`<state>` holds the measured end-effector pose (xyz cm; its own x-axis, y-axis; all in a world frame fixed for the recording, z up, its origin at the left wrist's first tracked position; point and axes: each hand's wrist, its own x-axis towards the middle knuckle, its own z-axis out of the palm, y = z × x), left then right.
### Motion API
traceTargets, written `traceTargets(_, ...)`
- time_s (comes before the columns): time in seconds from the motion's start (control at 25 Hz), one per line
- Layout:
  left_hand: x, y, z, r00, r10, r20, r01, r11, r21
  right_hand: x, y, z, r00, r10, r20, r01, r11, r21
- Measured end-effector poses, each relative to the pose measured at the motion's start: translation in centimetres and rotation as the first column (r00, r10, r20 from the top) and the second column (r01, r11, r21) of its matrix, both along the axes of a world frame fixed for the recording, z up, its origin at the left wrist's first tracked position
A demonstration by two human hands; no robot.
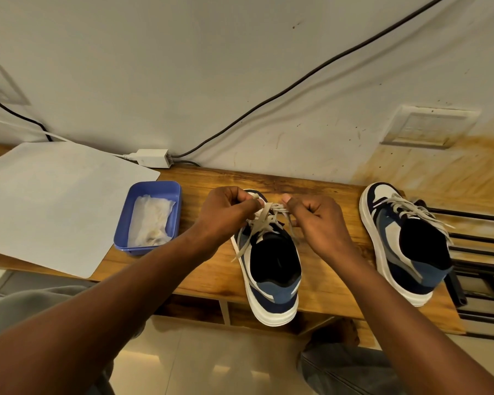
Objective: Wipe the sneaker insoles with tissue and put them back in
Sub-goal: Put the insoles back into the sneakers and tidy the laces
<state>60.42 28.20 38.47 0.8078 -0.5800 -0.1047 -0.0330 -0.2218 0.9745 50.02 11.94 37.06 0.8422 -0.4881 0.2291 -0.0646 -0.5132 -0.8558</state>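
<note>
Two blue, navy and white sneakers stand on a wooden table [211, 280], heels toward me. The middle sneaker [271, 275] has its heel hanging over the front edge. My left hand [228, 212] and my right hand [320, 220] both pinch its grey laces [265, 218] above the tongue, fingers curled. The other sneaker [408, 249] stands to the right, laces loose. Crumpled white tissue [151, 223] lies in a blue plastic tray [166, 189] to the left. No insole shows; the shoe openings look dark.
A large white sheet [54, 203] covers the table's left part. A white power adapter [153, 157] with cables lies against the wall behind. A black metal rack [482, 252] stands at the right. Tiled floor lies below.
</note>
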Motion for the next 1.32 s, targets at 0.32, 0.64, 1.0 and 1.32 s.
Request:
traceTargets(0.32, 0.6, 1.8, -1.8, 0.982, 0.130, -0.140, -0.121, 0.990, 0.070, -2.3, -1.9, -2.1, 0.979, -0.070, -0.192, 0.121, 0.955, 0.272)
traceTargets(0.64, -0.3, 2.8, -2.3, 0.935, 0.112, -0.336, -0.119, 0.993, 0.000, -3.3, -0.6, -1.2, 0.972, -0.056, -0.230, 0.185, 0.788, 0.587)
traceTargets(1.0, -4.1, 3.9, -2.7, 0.893, -0.095, -0.439, 0.238, 0.929, 0.285, -6.1, 2.4, -0.6, 0.882, 0.190, -0.430, -0.038, 0.940, 0.338)
traceTargets(1.32, -2.7, 0.6, -3.7, 0.944, -0.044, -0.326, 0.061, 0.997, 0.041, -7.0, 0.0, 0.1, 0.971, 0.060, -0.231, 0.009, 0.957, 0.289)
